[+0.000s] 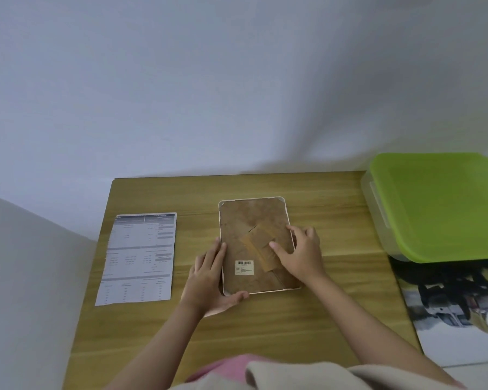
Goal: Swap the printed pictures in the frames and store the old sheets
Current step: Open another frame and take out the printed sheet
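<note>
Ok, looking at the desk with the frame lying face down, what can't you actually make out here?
Head view only:
- The picture frame lies back up, so whatever print it holds is hidden.
- The barcode label text is too small to read.
- The printed sheet on the left is blurred; its tables are unreadable.
- The picture sheet on the right is cut by the image edge.
- The green-lidded box is closed; its contents are hidden.

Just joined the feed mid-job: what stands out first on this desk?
At the centre of the wooden desk, a white-rimmed picture frame lies face down, brown backing up, with the left hand at its left edge and the right hand on the backing. A green-lidded clear plastic box sits at the right; a printed sheet lies left.
</note>
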Tool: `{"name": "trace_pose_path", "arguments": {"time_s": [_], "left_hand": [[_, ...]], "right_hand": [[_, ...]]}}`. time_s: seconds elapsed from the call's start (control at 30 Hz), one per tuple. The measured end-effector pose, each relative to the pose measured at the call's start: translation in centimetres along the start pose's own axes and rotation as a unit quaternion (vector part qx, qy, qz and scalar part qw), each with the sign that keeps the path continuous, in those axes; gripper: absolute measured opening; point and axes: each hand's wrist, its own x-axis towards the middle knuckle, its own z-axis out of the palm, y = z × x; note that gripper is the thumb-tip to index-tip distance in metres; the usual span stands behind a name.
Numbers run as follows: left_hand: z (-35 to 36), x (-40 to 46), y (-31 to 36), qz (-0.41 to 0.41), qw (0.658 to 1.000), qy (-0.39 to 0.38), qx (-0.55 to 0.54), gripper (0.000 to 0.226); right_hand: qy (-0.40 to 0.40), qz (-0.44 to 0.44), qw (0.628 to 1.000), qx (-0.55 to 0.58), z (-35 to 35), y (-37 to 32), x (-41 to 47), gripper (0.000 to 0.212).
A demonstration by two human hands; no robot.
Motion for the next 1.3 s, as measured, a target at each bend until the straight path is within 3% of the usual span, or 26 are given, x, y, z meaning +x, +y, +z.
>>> {"name": "trace_pose_path", "arguments": {"time_s": [0.17,0.37,1.17,1.3], "left_hand": [[0.2,0.3,-0.3,0.004,1.000,-0.006,0.002,0.118],[0.3,0.4,-0.5,0.004,1.000,-0.004,-0.010,0.122],[0.6,0.5,-0.6,0.017,1.000,-0.009,0.013,0.126],[0.6,0.4,-0.6,0.018,1.000,-0.010,0.013,0.125]], "right_hand": [[-0.054,-0.027,0.995,-0.078,-0.7,-2.4,4.4,0.069],[-0.086,0.004,0.986,-0.140,-0.7,-3.4,7.3,0.079],[-0.127,0.062,0.985,-0.099,-3.0,-4.8,8.9,0.090],[-0.133,0.082,0.987,-0.049,-3.6,-4.8,8.9,0.090]]}}
